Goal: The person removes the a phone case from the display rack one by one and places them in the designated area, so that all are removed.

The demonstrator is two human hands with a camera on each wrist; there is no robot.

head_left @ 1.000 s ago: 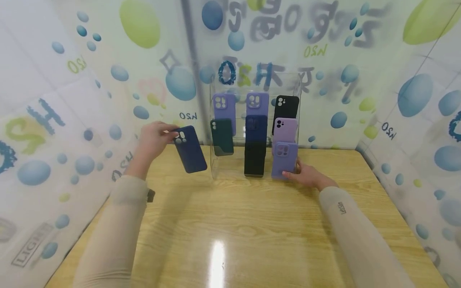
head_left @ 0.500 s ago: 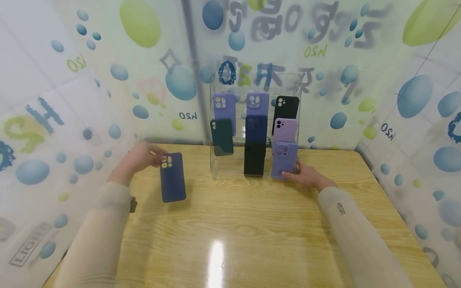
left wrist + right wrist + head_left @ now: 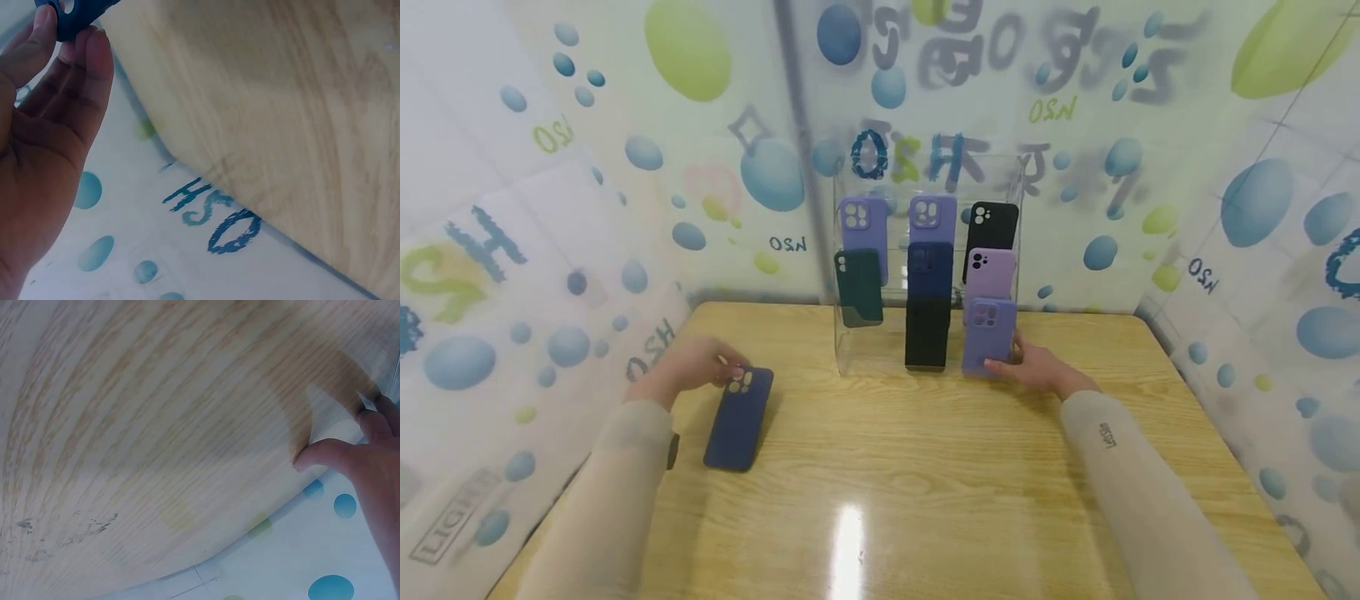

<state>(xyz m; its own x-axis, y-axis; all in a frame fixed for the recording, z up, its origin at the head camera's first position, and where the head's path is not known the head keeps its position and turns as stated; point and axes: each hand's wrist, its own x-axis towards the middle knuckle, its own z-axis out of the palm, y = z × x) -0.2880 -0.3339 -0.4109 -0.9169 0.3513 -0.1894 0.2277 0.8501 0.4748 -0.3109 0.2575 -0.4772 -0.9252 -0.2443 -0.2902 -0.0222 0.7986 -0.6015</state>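
Note:
In the head view, my left hand (image 3: 703,364) pinches a navy blue phone case (image 3: 739,421) by its camera-hole end. The case slants down over the left side of the table. In the left wrist view, thumb and fingertips hold the blue case's edge (image 3: 78,22); most of it lies outside that view. My right hand (image 3: 1037,364) is at the lower right corner of a clear display stand (image 3: 840,346), gripping its edge. The thumb overlaps a purple phone case (image 3: 992,333) on the stand's bottom tier. In the right wrist view, thumb and fingers (image 3: 375,428) are spread low at the table.
Other cases stand in the display: two purple ones on top, a black case (image 3: 994,223), a dark green case (image 3: 859,287), a lilac case (image 3: 988,271), a navy and a black one in the middle column. Patterned sheets surround the wooden table (image 3: 910,475).
My left hand has carried the navy phone case left, down and toward me, away from the stand, tilting its lower end leftward. My right hand stays at the stand's corner.

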